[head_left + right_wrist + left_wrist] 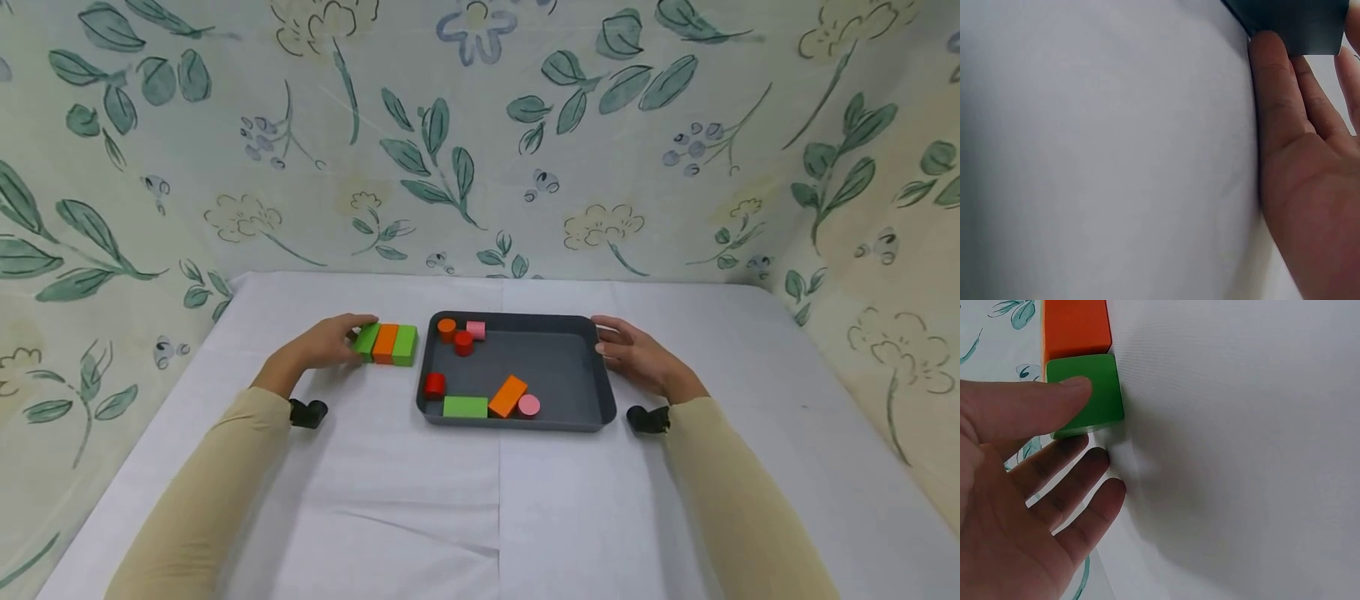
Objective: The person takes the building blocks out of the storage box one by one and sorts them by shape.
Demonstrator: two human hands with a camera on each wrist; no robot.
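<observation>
The left hand (324, 343) lies flat, fingers straight, touching the green block (1088, 394) (orange block (1077, 328) just beyond); the right hand (637, 354), fingers straight, rests against the gray tray (585, 367).

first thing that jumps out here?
The dark grey tray at the middle of the white table, with bright blocks and cylinders scattered inside: red, orange, pink, green. Just left of it stands a tight row of three blocks, green, orange, green, with the left hand touching the near green block. The right hand rests with straight fingers against the tray's right rim.
</observation>
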